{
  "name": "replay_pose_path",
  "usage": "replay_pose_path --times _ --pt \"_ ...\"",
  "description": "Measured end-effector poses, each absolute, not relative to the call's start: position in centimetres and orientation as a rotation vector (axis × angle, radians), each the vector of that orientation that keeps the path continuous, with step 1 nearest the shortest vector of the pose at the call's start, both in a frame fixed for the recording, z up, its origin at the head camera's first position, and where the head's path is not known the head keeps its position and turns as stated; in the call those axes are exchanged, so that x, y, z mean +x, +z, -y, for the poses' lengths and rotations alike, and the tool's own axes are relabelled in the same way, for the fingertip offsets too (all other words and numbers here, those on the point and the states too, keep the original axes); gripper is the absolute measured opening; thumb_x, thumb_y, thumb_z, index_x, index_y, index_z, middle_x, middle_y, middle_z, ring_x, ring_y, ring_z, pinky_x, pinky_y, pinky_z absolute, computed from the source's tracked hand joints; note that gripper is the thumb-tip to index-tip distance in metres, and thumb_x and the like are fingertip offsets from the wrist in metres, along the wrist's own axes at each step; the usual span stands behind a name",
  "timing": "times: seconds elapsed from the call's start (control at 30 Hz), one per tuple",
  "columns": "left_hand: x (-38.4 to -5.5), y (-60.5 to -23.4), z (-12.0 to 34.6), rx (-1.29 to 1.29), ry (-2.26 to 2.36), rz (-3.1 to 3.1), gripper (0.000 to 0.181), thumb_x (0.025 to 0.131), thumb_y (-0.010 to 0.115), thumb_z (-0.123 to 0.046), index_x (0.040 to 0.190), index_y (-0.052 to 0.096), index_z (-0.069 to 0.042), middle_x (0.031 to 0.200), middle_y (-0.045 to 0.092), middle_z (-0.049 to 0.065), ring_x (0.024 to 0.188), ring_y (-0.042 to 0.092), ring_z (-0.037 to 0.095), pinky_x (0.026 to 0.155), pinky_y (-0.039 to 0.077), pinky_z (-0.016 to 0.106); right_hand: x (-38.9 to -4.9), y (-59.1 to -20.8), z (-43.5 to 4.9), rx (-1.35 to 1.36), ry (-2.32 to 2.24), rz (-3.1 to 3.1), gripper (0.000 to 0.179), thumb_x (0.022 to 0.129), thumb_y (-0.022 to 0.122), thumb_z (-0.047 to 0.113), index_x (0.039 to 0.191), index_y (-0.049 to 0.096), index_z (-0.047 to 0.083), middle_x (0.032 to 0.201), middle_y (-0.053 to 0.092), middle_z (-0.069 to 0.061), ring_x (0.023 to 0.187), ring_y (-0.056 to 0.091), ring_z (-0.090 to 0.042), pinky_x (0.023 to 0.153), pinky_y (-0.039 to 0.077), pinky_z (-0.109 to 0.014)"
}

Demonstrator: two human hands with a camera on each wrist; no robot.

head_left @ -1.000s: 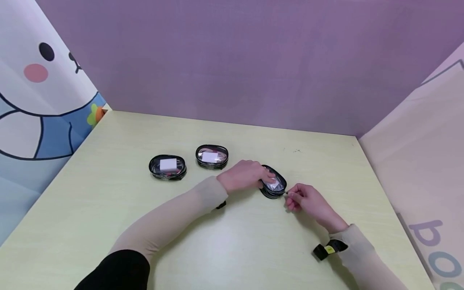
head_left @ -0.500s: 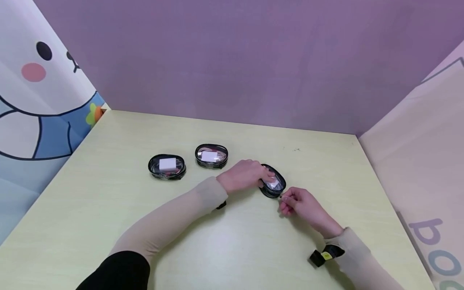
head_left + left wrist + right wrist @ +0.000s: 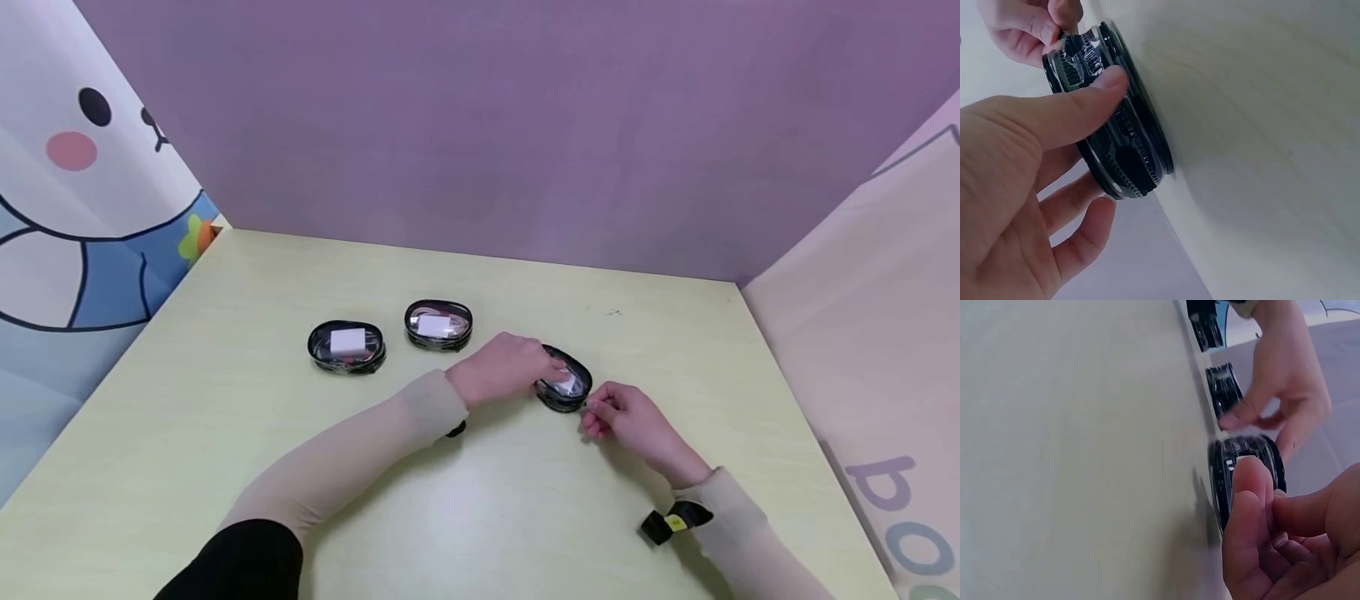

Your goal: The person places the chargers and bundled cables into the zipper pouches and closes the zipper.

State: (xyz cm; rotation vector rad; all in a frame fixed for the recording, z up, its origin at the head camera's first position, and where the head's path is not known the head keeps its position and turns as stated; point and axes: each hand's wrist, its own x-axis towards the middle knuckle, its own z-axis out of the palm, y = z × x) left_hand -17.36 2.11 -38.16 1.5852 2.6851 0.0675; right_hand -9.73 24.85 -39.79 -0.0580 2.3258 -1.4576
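Note:
An oval zip case [image 3: 573,398] with clear sides and black trim lies on the table, something whitish inside showing through its top. My left hand [image 3: 506,365] grips it from the left, thumb along the zipped side wall in the left wrist view, where zipper teeth [image 3: 1117,167] run round the case. At the near right end, my right hand [image 3: 633,421] pinches a small dark zipper pull between thumb and forefinger. These fingertips [image 3: 1047,34] sit right at the case's end in the left wrist view. The right hand's own fingers [image 3: 1250,478] hide the pull in the right wrist view.
Two similar oval cases stand to the left: one [image 3: 367,360] with a white charger block [image 3: 348,342], the other [image 3: 460,319] with a white block [image 3: 434,325] and a pinkish cable. A purple panel [image 3: 480,133] rises behind the pale table [image 3: 450,533].
My right hand has moved left along the case's near end, then slightly back up and right, still pinching. The case has shifted a little under my left hand, which keeps its grip.

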Motion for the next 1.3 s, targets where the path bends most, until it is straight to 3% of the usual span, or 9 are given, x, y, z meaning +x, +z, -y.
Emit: replay_pose_path --times 0.33,0.7,0.97,1.3 --pt "-17.4 -38.3 -1.1 1.647 0.076 -2.701 0.064 0.086 0.072 -0.001 0.142 0.058 -0.029 0.137 0.060 -0.005 0.111 0.058 0.020 0.074 0.053 0.031 -11.7 -39.5 -25.6 0.057 -1.506 -2.356 0.016 0.104 0.044 -0.001 0.108 0.054 -0.012 0.094 0.068 -0.019 0.079 0.065 -0.021 0.070 0.057 -0.029" --pt "-17.8 -38.5 -0.7 1.714 0.080 -2.642 0.068 0.091 0.062 0.009 0.145 0.054 -0.032 0.151 0.046 -0.008 0.115 0.059 0.020 0.076 0.054 0.032 -13.4 -40.1 -25.9 0.081 -1.529 -2.389 0.016 0.104 0.046 0.002 0.109 0.054 -0.011 0.093 0.067 -0.018 0.078 0.066 -0.018 0.070 0.057 -0.028" --pt "-17.6 -38.6 -1.0 1.608 0.108 -2.623 0.065 0.086 0.079 -0.017 0.143 0.053 -0.036 0.149 0.046 -0.012 0.097 0.059 0.017 0.077 0.051 0.031 -13.9 -40.5 -26.3 0.089 -1.494 -2.364 0.016 0.105 0.046 0.003 0.110 0.055 -0.010 0.093 0.068 -0.017 0.079 0.066 -0.020 0.070 0.056 -0.027" --pt "-17.4 -38.1 -1.5 1.582 0.068 -2.658 0.062 0.084 0.081 -0.020 0.139 0.057 -0.037 0.146 0.050 -0.012 0.092 0.062 0.018 0.075 0.054 0.033 -13.2 -39.9 -26.4 0.008 -1.438 -2.392 0.017 0.105 0.045 0.004 0.108 0.055 -0.010 0.095 0.068 -0.018 0.081 0.066 -0.023 0.071 0.056 -0.028"
